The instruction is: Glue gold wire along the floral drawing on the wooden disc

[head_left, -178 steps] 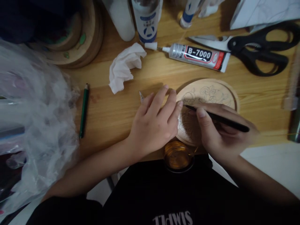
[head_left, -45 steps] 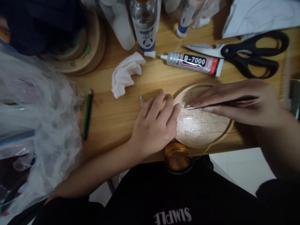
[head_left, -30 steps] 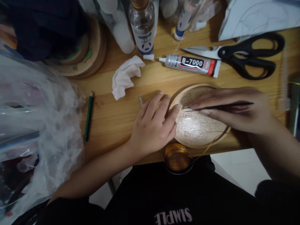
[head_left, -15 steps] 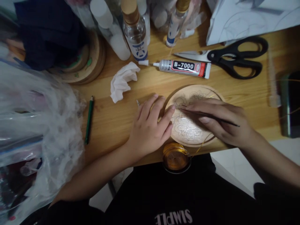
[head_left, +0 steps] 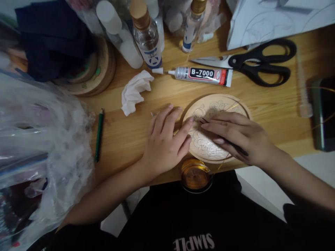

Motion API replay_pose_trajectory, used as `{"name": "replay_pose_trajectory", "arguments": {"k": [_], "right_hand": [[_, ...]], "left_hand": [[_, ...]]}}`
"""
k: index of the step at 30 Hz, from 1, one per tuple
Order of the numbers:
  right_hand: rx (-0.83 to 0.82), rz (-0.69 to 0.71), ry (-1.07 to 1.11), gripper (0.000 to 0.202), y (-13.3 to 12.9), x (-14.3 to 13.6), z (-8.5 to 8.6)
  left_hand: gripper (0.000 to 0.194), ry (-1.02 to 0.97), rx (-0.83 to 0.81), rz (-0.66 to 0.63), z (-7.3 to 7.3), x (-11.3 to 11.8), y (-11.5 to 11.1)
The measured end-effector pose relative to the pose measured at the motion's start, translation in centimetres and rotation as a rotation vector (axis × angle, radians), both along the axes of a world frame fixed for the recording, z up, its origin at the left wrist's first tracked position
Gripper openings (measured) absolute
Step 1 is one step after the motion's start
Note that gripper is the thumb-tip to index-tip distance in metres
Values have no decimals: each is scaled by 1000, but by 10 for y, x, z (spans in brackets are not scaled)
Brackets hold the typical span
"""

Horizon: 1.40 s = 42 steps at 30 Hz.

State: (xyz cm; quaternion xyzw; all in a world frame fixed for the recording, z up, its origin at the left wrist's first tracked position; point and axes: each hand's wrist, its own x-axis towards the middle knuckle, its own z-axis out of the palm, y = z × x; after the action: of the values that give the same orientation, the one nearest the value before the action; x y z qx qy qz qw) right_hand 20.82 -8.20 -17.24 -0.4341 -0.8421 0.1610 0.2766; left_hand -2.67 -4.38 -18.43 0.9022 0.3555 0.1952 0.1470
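Note:
A round wooden board (head_left: 205,151) with a drawn flower pattern lies near the table's front edge. My right hand (head_left: 238,134) is closed around dark tweezers (head_left: 242,149), whose fine tips rest close to the pattern's left part. My left hand (head_left: 166,141) lies palm down with fingers spread, its index fingertip on the board's left edge beside the tweezer tips. Gold wire (head_left: 232,107) shows above my right hand and also runs from a spool of gold wire (head_left: 196,174) at the table edge. Whether the tweezers grip the wire is hidden.
Behind the board lie a B-7000 glue tube (head_left: 202,75) and black-handled scissors (head_left: 258,62). A crumpled tissue (head_left: 136,91), a green pencil (head_left: 99,136) and plastic bags (head_left: 65,139) are to the left. Bottles (head_left: 149,42) stand at the back; a phone-like dark object (head_left: 324,115) lies right.
My right hand has rolled over and its fingers have come down over the tweezers, whose back end now points lower. My left hand has stayed nearly still. The view has shifted slightly.

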Motion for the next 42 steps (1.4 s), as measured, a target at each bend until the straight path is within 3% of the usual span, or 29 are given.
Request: {"name": "replay_pose_trajectory", "arguments": {"k": [9,21,37,42], "right_hand": [[41,-27,-72,44,-4,-2,-1],[98,6,-133,41,-1,-2,1],[94,2,-94,33,2,-2,1],[-22,-60,57,27,5,-2,5]], "left_hand": [[36,-32,-48,47,2,0,0],[36,-44,-153,66,5,-1,1],[38,-79,11,23,-2,1,1],[33,-86,65,7,-4,3,0]]}}
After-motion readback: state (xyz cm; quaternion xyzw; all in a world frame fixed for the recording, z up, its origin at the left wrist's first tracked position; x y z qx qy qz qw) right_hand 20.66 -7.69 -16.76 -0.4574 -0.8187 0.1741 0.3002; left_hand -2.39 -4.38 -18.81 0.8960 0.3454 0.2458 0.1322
